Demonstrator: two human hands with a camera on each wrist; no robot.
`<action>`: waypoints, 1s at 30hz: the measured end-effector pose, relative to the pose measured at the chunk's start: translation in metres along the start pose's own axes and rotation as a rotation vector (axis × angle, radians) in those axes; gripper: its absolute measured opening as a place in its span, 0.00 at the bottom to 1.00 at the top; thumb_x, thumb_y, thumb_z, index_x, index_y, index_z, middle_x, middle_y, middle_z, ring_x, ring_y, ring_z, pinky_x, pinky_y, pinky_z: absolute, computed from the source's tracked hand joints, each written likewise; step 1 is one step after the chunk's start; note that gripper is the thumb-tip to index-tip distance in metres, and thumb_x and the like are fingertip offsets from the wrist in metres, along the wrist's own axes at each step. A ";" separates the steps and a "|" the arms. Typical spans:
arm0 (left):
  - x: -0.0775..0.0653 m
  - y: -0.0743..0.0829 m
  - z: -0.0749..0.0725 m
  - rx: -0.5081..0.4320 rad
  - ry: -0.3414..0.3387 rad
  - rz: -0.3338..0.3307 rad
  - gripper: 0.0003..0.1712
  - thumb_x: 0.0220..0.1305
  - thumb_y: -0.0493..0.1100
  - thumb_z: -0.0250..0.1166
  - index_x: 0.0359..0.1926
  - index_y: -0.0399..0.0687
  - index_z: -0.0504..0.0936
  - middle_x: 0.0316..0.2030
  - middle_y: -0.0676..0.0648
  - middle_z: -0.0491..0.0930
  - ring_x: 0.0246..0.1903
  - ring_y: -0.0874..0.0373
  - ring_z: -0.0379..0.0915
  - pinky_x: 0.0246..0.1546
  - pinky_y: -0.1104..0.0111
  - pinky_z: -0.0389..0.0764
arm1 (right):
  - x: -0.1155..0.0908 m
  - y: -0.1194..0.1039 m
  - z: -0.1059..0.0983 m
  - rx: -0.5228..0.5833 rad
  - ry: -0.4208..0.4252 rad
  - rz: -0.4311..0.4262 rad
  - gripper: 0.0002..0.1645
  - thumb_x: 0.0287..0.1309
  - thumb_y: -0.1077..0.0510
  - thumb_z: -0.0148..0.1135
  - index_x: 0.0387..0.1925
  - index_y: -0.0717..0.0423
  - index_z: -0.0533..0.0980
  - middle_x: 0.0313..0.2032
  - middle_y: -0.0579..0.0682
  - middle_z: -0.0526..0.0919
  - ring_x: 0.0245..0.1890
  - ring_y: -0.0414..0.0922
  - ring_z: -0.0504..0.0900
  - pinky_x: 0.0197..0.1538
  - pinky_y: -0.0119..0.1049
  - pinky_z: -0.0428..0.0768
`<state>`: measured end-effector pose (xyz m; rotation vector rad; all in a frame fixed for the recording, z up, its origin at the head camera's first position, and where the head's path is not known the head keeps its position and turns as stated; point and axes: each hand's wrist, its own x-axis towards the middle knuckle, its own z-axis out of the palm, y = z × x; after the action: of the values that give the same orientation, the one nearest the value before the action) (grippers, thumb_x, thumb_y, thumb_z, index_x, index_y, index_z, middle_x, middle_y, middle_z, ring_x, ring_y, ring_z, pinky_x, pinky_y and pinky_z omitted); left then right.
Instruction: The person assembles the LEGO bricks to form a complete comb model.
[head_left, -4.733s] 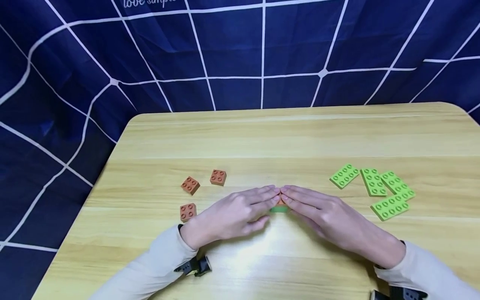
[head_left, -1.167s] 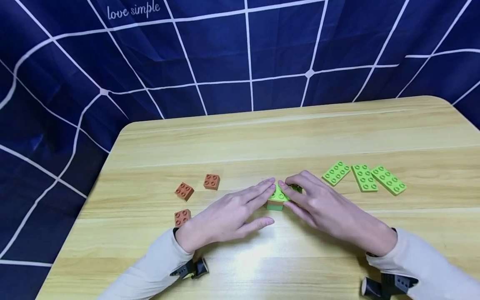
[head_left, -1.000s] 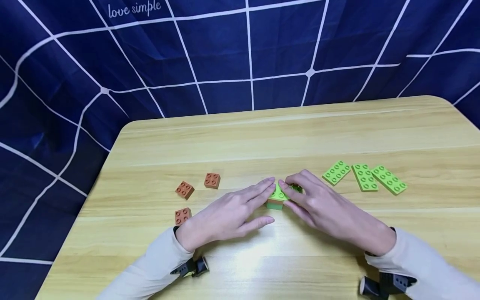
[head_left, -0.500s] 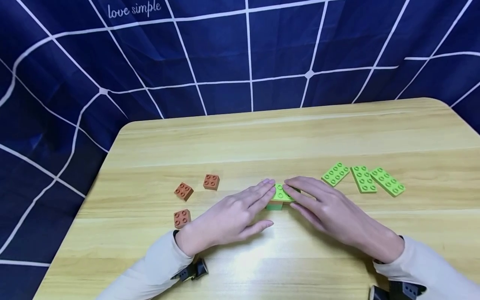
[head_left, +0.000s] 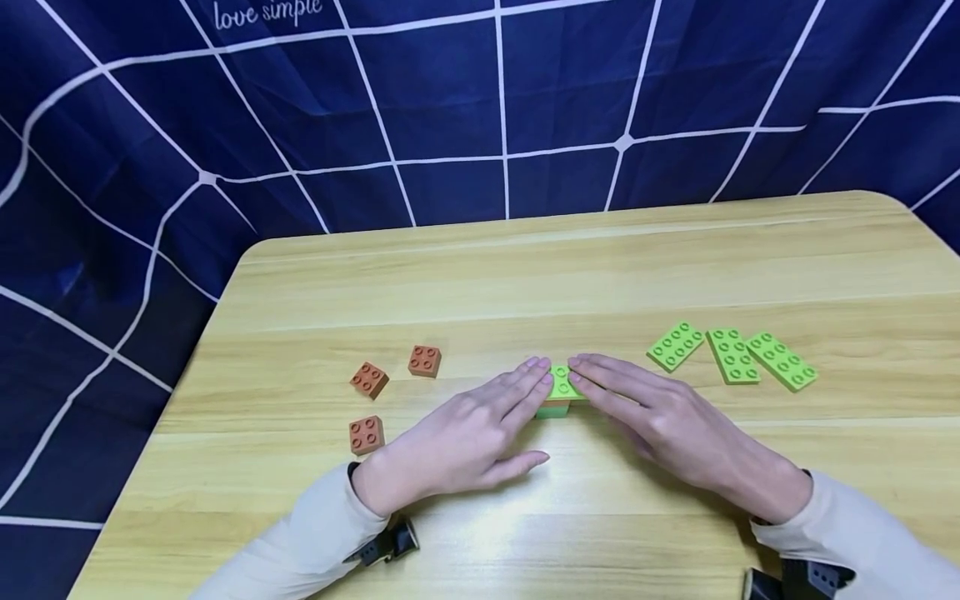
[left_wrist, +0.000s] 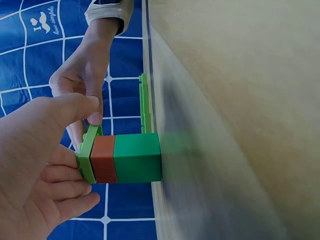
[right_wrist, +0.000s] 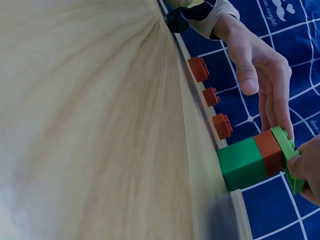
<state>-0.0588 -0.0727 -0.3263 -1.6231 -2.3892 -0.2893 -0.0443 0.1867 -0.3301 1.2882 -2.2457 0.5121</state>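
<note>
Fingers of the left hand point(head_left: 465, 433) are stretched out and close together, their tips resting on the left end of a light green plate point(head_left: 562, 383), while the thumb stands apart from them over the worktop point(head_left: 480, 292). On the other side, the right hand point(head_left: 667, 425) lays straight fingers, side by side, on the same plate; whether its thumb also touches the plate's edge I cannot tell for sure. Between the two sets of fingertips a few round studs show.

The plate tops an upright stack: beneath it sits an orange-brown brick point(left_wrist: 104, 158), and under that a dark green brick point(left_wrist: 137, 158) standing on the worktop. The plate juts out past the brown brick toward the right hand.

Off to the left lie three loose brown bricks, two farther back point(head_left: 424, 361) point(head_left: 369, 380) and one point(head_left: 366, 435) just beside the left wrist. To the right, three loose green plates point(head_left: 675, 346) point(head_left: 732, 356) point(head_left: 782, 361) lie studs up in a row. Behind the worktop hangs a blue cloth point(head_left: 442, 92) with white lines.
</note>
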 end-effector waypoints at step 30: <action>-0.056 -0.049 -0.031 -0.085 -0.038 -0.381 0.31 0.72 0.49 0.54 0.64 0.28 0.68 0.65 0.32 0.64 0.66 0.42 0.61 0.65 0.56 0.66 | 0.007 -0.003 -0.001 -0.041 -0.032 -0.051 0.28 0.75 0.61 0.29 0.55 0.69 0.75 0.55 0.62 0.78 0.54 0.56 0.76 0.72 0.30 0.55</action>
<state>-0.0814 -0.1492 -0.3151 -1.2014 -2.7398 -0.4345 -0.0443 0.1811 -0.3254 1.3381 -2.2313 0.4282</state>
